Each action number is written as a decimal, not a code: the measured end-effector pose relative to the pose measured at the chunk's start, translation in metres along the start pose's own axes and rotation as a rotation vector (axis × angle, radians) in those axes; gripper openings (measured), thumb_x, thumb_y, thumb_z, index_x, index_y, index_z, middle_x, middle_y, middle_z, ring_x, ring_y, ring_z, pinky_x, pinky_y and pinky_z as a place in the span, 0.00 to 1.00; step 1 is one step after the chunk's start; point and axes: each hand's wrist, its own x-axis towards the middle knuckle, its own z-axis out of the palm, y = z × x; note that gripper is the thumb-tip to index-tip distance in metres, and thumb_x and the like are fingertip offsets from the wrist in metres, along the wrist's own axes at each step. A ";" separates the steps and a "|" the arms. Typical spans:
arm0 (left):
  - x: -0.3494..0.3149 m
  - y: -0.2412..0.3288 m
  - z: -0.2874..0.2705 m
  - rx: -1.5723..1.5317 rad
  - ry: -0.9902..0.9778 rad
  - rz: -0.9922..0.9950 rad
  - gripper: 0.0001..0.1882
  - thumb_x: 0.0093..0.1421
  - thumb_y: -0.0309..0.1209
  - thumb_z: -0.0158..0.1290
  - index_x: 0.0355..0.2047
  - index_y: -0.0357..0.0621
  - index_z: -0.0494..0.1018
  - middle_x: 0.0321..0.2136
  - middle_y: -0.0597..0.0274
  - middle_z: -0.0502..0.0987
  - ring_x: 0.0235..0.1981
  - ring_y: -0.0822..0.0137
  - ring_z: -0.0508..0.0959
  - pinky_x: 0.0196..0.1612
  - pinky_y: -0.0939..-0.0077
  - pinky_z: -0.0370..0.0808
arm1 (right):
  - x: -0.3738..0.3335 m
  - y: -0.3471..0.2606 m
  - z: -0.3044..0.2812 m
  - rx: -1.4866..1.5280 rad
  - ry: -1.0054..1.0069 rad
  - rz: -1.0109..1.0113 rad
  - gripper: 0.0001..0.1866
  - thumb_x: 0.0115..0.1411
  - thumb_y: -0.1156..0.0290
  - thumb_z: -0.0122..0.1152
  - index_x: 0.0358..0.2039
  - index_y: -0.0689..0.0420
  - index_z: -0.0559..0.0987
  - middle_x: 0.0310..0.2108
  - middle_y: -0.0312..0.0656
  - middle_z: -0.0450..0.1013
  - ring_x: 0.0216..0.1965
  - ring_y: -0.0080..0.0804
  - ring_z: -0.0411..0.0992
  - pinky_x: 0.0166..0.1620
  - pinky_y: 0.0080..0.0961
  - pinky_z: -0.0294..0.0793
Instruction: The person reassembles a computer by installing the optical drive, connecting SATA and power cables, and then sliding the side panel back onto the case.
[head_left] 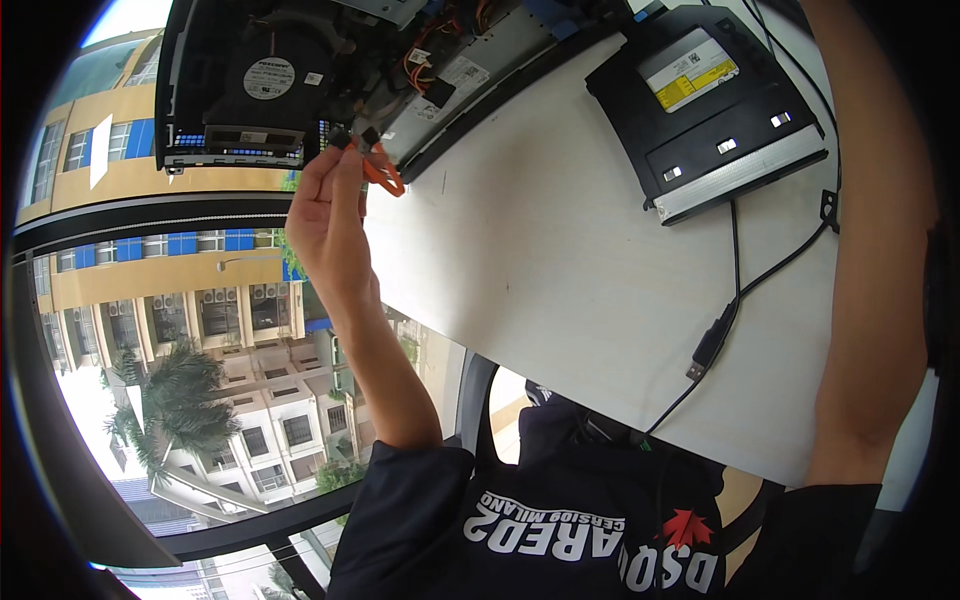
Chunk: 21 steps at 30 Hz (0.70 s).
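Left fingers [345, 190] clamped on orange cable [379, 172]; pale tabletop [560, 280] bears computer case [455, 90], black drive bracket [640, 115]; window frame [130, 222] alongside.

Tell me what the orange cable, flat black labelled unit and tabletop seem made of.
Orange cable: probably smooth plastic sheathing, given its bright, even colour and bend. Black unit: likely matte moulded plastic, from its dull, dark surface; its edge strip looks like bare metal, being silvery. Tabletop: pale and smooth, perhaps laminate, though painted wood is possible.

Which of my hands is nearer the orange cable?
Left. Your left hand holds the orange cable at its fingertips; your right hand is out of view, its forearm on the picture's right.
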 end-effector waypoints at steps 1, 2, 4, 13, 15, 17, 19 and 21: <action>-0.002 0.000 -0.001 0.001 0.012 0.003 0.12 0.67 0.29 0.61 0.47 0.34 0.79 0.35 0.59 0.85 0.31 0.80 0.75 0.37 0.83 0.70 | 0.000 -0.004 0.001 -0.003 -0.016 -0.005 0.21 0.64 0.61 0.63 0.46 0.67 0.84 0.38 0.49 0.83 0.39 0.35 0.83 0.41 0.29 0.84; -0.005 0.000 -0.003 -0.043 -0.030 0.044 0.11 0.68 0.28 0.59 0.47 0.35 0.79 0.36 0.57 0.85 0.32 0.79 0.76 0.38 0.82 0.70 | 0.002 -0.005 -0.003 -0.014 -0.045 0.002 0.21 0.64 0.61 0.63 0.46 0.67 0.84 0.38 0.48 0.83 0.39 0.35 0.83 0.41 0.28 0.84; -0.015 0.004 0.000 -0.110 -0.068 0.084 0.10 0.69 0.28 0.58 0.46 0.35 0.78 0.38 0.56 0.85 0.33 0.78 0.76 0.39 0.82 0.70 | -0.001 -0.016 -0.009 -0.064 -0.096 0.025 0.20 0.64 0.60 0.63 0.45 0.66 0.84 0.38 0.48 0.83 0.38 0.35 0.83 0.40 0.28 0.84; -0.038 0.017 -0.017 -0.030 -0.289 0.506 0.12 0.61 0.12 0.57 0.44 0.32 0.79 0.41 0.51 0.84 0.42 0.65 0.81 0.45 0.74 0.76 | -0.015 -0.097 -0.055 -0.443 -0.462 0.280 0.19 0.64 0.56 0.61 0.40 0.60 0.88 0.32 0.43 0.84 0.35 0.29 0.83 0.38 0.25 0.81; -0.041 0.017 -0.012 -0.043 -0.257 0.524 0.12 0.60 0.11 0.57 0.43 0.32 0.80 0.40 0.52 0.84 0.42 0.65 0.81 0.44 0.76 0.77 | -0.009 -0.121 -0.045 -0.416 -0.595 0.421 0.18 0.64 0.58 0.62 0.42 0.61 0.88 0.35 0.44 0.84 0.36 0.29 0.83 0.39 0.25 0.81; -0.045 0.021 -0.009 -0.074 -0.196 0.445 0.13 0.59 0.11 0.59 0.43 0.33 0.82 0.38 0.53 0.84 0.40 0.67 0.82 0.39 0.79 0.77 | -0.011 -0.116 -0.044 -0.084 -0.712 0.351 0.14 0.63 0.62 0.64 0.37 0.61 0.88 0.30 0.47 0.84 0.31 0.34 0.83 0.35 0.28 0.81; -0.050 0.014 -0.023 -0.070 -0.140 0.412 0.13 0.59 0.12 0.60 0.43 0.33 0.82 0.38 0.54 0.84 0.39 0.68 0.82 0.38 0.79 0.77 | -0.014 -0.077 0.008 0.113 -0.677 -0.155 0.26 0.56 0.58 0.74 0.50 0.62 0.81 0.40 0.48 0.80 0.38 0.35 0.81 0.41 0.27 0.81; -0.052 0.014 -0.019 -0.138 -0.127 0.380 0.14 0.58 0.13 0.61 0.45 0.33 0.82 0.36 0.55 0.84 0.36 0.69 0.83 0.36 0.79 0.78 | -0.023 -0.085 0.022 0.100 -0.634 -0.290 0.26 0.56 0.58 0.74 0.50 0.60 0.81 0.39 0.46 0.79 0.36 0.34 0.80 0.41 0.27 0.79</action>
